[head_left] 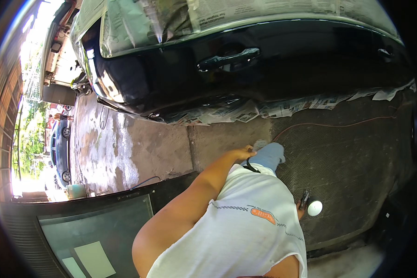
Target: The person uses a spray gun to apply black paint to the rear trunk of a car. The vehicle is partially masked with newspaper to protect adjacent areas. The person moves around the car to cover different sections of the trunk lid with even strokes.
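Observation:
My left hand (244, 153) is at the front of my waist, beside my blue jeans (269, 156) and a black strap (250, 166). Its fingers look curled; whether the strap or anything else is in them is hidden. Low at my right side, my right hand (301, 211) is partly covered by my white shirt (245, 231). It grips what looks like a spray gun (304, 199), dark, with a round white-topped cup (315, 208). Ahead stands a glossy black car body (171, 83) with a door handle (229, 59). Newspaper (264, 9) covers its windows, and more newspaper (282, 108) lines its lower edge.
A thin reddish hose (329, 125) runs across the dark textured floor (338, 162). Behind me on the left is a dark panel with a window (102, 227). Far left, a blue car (60, 153) stands outside, near a pale green container (76, 191).

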Tool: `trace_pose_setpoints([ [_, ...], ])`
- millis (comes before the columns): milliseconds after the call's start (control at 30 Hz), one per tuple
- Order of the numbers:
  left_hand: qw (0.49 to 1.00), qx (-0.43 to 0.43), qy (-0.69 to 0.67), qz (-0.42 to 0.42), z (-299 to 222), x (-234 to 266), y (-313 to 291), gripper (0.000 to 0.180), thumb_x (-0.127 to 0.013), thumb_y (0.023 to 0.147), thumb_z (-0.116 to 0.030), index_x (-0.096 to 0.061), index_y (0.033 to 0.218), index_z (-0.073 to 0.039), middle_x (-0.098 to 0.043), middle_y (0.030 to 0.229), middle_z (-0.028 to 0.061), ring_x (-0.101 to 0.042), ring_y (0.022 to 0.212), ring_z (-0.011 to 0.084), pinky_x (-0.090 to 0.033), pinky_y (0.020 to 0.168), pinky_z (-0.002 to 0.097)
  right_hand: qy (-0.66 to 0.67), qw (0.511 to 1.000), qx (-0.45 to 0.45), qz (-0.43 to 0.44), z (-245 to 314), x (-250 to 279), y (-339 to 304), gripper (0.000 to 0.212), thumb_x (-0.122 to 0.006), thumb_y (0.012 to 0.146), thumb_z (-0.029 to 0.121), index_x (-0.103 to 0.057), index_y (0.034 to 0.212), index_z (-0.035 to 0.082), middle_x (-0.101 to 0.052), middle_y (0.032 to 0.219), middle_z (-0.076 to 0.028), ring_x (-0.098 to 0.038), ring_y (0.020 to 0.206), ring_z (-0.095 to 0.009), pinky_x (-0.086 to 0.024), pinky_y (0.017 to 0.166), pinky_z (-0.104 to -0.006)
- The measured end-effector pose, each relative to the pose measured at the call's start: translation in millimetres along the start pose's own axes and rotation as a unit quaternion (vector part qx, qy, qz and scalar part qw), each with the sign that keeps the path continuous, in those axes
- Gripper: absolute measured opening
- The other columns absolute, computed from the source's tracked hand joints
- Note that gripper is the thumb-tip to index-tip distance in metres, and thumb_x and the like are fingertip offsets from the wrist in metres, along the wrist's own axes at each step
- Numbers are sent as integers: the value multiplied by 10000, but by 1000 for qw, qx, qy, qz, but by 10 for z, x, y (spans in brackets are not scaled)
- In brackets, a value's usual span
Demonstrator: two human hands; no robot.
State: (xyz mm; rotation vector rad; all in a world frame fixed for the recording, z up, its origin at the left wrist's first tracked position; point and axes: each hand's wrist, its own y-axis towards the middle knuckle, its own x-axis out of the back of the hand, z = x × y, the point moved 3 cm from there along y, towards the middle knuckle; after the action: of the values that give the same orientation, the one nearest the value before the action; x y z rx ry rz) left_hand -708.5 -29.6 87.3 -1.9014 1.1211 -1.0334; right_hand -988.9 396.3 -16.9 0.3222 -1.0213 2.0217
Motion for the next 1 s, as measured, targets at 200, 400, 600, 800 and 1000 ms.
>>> trace_pose_setpoints([
  [200, 988, -18, 139, 58, -666, -421, 785, 720, -490, 1009, -635, -554, 1449, -69, -518, 1524, 196, -488, 1411, 362, -386, 1159, 479, 29, 996, -42, -68, -226, 680, 101, 571, -708, 947, 433, -651, 1214, -68, -737, 965, -227, -681, 883, -339, -526, 800, -440],
  [400, 979, -63, 38, 188, -239, -1010, 2172, 669, -597, 1002, -581, -601, 1392, -39, -652, 1352, 142, -595, 1202, 270, -457, 1039, 446, 26, 970, -117, -211, 607, 1366, -256, 491, -702, 963, 415, -704, 1153, -38, -740, 980, -170, -664, 924, -276, -503, 871, -399],
  [600, 980, -68, 141, 123, -2732, -571, 2039, 472, -587, 1043, -451, -682, 1274, -50, -725, 1189, 119, -649, 1121, 229, -502, 994, 389, 213, 933, -206, -203, 998, 1875, 447, 493, -803, 891, 349, -724, 1164, -55, -758, 1028, -125, -670, 954, -201, -515, 906, -351],
  [800, 934, -186, 273, 136, -5360, -1123, 2819, 533, -582, 1041, -437, -582, 1394, -37, -655, 1355, 170, -621, 1255, 282, -461, 1076, 390, 291, 900, -196, -259, 1375, 2909, 1335, 277, -793, 911, 234, -734, 1029, -9, -688, 840, 10, -567, 740, -71, -462, 668, -249],
  [1000, 911, -285, 233, 187, -6401, -1282, 3002, 545, -580, 1045, -428, -566, 1430, -43, -646, 1361, 174, -601, 1277, 280, -438, 1099, 380, 329, 857, -206, -340, 1599, 2880, 1506, 272, -805, 884, 213, -719, 976, -28, -636, 773, 12, -524, 715, -88, -443, 658, -275],
])
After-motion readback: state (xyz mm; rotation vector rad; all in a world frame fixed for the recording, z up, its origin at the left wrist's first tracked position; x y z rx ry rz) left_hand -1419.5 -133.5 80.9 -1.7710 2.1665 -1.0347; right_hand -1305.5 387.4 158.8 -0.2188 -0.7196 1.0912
